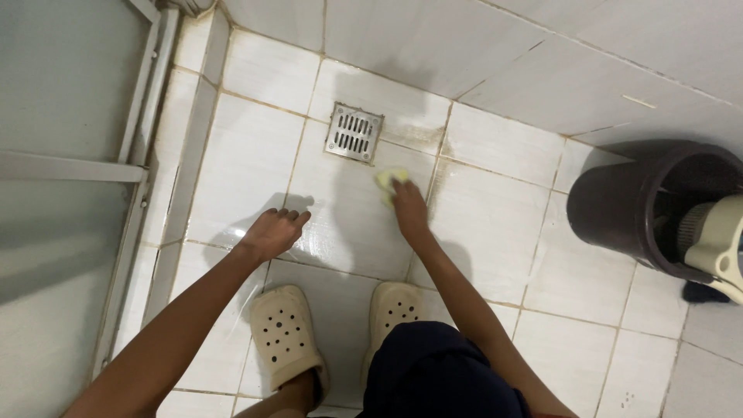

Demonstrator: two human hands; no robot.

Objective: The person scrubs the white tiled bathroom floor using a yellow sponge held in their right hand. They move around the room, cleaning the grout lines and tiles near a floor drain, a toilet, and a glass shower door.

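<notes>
Our right hand (pixel 409 207) grips a yellow sponge (pixel 389 183) against the floor tile (pixel 348 224) near the drain (pixel 354 132); our left hand (pixel 272 232), fingers loosely open, hangs free for balance.

The right hand (pixel 408 207) covers most of the yellow sponge (pixel 389 183). At the far right, the dark bucket (pixel 619 209) runs off the edge. Near us, the knee hides part of the right clog (pixel 395 306).

Glossy wet ceramic floor tiles (pixel 495 232), shiny metal drain grate (pixel 354 132), soft yellow sponge (pixel 389 181), matt plastic clogs (pixel 285 333)
</notes>
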